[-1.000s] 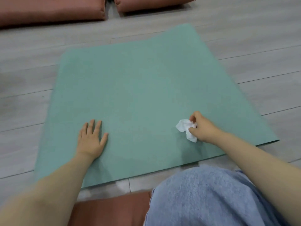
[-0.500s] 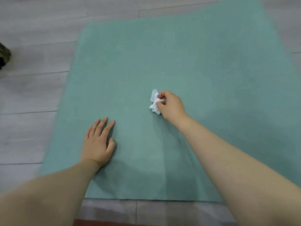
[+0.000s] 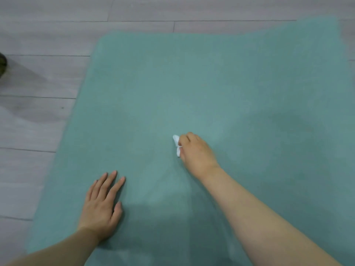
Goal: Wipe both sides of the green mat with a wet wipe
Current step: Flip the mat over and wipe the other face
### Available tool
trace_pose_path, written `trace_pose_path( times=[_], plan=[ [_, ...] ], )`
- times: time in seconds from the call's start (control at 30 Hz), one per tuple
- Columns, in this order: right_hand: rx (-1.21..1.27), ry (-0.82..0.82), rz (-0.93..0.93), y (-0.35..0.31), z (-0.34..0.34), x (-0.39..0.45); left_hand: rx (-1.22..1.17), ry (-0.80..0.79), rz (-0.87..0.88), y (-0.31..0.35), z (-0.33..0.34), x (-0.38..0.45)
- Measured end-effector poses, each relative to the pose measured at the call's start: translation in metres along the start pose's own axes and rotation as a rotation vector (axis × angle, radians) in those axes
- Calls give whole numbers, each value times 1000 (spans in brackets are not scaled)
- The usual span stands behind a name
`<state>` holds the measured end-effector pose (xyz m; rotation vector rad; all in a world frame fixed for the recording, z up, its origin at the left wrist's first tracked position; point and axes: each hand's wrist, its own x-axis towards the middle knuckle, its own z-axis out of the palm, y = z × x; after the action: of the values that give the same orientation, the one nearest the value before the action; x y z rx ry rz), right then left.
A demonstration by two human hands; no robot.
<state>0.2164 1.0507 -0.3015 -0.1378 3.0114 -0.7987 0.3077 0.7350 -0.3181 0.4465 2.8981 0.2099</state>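
Note:
The green mat (image 3: 192,83) lies flat on the floor and fills most of the view. My right hand (image 3: 196,152) presses on the middle of the mat, closed around a crumpled white wet wipe (image 3: 177,144) that sticks out to the left of the fingers. My left hand (image 3: 101,204) rests palm down on the mat's near left part, fingers spread, holding nothing. A darker damp-looking patch shows on the mat to the right of my right arm.
Grey wooden floor (image 3: 38,121) surrounds the mat on the left and at the far side. A dark object (image 3: 2,64) sits at the left edge of the view, partly cut off.
My right hand has carried the wipe from the mat's near right part leftward and farther out toward the middle. My head has leaned forward over the mat. The left hand stays planted.

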Motion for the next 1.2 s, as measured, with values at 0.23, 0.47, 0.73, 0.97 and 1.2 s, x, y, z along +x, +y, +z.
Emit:
trace_pose_path(
  times=[0.23,0.47,0.73,0.97,1.2],
  plan=[
    [-358,-249,323,5,-33,-34,10,-43,8,3,-5,2],
    [-326,-436,409,-24,-15,-82,-49,-20,9,2,-5,1],
    [-480,-532,416,-37,3,-71,-192,108,-167,8,-13,38],
    [-193,-325,576,-46,-3,-62,-77,36,38,21,-15,134],
    [62,143,668,-5,-12,-46,-44,68,46,18,-9,137]
  ],
)
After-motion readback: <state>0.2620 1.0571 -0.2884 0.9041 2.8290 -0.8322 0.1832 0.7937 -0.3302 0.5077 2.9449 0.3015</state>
